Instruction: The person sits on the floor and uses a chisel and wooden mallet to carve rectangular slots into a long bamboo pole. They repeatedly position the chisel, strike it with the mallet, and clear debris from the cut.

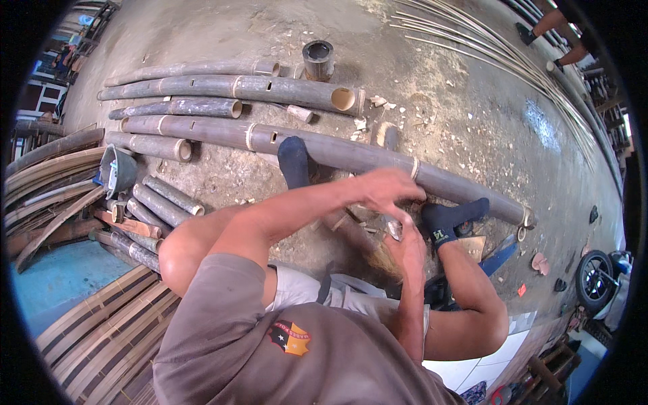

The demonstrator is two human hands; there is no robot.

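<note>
A long dark bamboo pole (344,154) with cut slots lies across in front of me, between my feet in dark socks. Just above its near side is my left hand (390,189), slightly smeared, its fingers apart and nothing visible in them. One of its digits reaches down toward my right hand (407,251). Closed fingers of the right hand grip a small silvery object (394,228), whose kind I cannot make out. Below the hands, a shorter bamboo piece (354,233) lies on the ground between my legs.
More bamboo poles (182,88) lie beyond at the left, with a short upright bamboo tube (318,62) behind. Short bamboo lengths (162,202) and a grey bucket (118,169) are at my left. Thin strips (472,40) lie far right, near another person's legs (550,23). Shavings litter the floor.
</note>
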